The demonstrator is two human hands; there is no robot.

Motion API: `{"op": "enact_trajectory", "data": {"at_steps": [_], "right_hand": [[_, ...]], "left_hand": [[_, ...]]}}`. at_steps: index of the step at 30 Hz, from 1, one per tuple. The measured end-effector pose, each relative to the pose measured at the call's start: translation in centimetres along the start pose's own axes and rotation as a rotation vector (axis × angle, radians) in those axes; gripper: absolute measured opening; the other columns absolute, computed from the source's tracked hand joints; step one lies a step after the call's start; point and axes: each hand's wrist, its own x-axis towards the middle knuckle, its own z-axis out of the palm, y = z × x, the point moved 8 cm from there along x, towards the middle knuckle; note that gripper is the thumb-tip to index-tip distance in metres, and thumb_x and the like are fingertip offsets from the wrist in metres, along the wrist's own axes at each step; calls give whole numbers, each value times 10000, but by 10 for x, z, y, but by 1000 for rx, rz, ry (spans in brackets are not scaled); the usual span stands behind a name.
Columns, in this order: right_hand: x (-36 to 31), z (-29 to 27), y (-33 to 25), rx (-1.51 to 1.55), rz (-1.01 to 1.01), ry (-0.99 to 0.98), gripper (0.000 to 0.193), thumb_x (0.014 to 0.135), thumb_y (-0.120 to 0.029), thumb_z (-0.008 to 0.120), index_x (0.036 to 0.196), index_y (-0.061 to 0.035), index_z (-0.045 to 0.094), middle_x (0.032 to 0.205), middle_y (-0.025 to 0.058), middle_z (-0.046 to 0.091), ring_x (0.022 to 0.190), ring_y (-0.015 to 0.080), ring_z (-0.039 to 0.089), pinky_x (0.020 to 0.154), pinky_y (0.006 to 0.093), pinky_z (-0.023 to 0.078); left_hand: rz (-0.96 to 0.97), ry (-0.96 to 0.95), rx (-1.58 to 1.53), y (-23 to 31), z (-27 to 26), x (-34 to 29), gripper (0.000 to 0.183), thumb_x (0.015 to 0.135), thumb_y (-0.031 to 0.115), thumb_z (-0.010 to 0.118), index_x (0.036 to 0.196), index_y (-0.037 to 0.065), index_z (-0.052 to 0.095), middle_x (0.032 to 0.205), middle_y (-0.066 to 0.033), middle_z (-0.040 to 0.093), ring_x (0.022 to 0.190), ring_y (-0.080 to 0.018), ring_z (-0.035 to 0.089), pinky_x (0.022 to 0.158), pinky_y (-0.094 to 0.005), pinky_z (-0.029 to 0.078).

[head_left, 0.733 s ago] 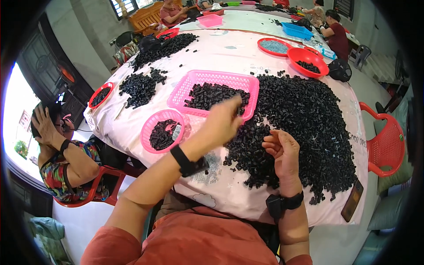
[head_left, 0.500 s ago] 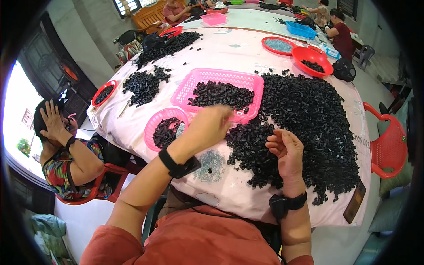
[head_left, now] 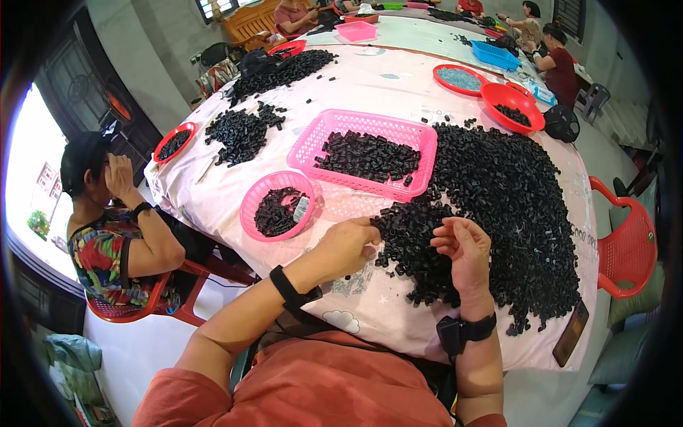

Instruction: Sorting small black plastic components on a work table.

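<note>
My left hand (head_left: 346, 249) is over the near edge of the large heap of small black plastic pieces (head_left: 498, 213), fingers curled inward. Whatever its fingertips hold is hidden. To the right, my right hand (head_left: 466, 256) is raised over the same heap with its fingers bent toward the thumb; I cannot make out anything between them. Below my left hand lies a scatter of tiny silvery pins (head_left: 350, 283), partly covered by the wrist. Beyond the hands stands a pink rectangular basket (head_left: 302, 146) of black pieces. A round pink basket (head_left: 249, 206) of thin black pieces sits left of my left hand.
A phone (head_left: 571, 334) lies at the table's right edge, near a red chair (head_left: 626, 242). Red bowls (head_left: 512, 99), a blue basket (head_left: 496, 55) and more black heaps (head_left: 238, 135) stand farther off. A seated person (head_left: 117, 220) is at left; other people sit at the far end.
My left hand has come back from the pink rectangular basket to the heap's near edge. My right hand has barely moved. The person at left has lowered their hand and turned their head.
</note>
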Motion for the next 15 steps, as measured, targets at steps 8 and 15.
{"op": "enact_trajectory", "data": {"at_steps": [8,15], "right_hand": [[0,1,2,-6,4,-6,198,994,-153,580,1066,0,684,903,119,727,739,174,718,642,229,573],[-1,4,-2,-12,-8,-30,179,988,-133,589,1065,-2,685,900,115,727,739,164,717,644,229,572]], "left_hand": [[-50,-67,7,6,23,12,96,765,12,658,853,13,621,861,-158,623,829,-366,637,745,-445,509],[-94,-50,-26,3,22,10,112,752,-37,591,835,31,623,845,-155,615,860,-377,630,752,-468,505]]}}
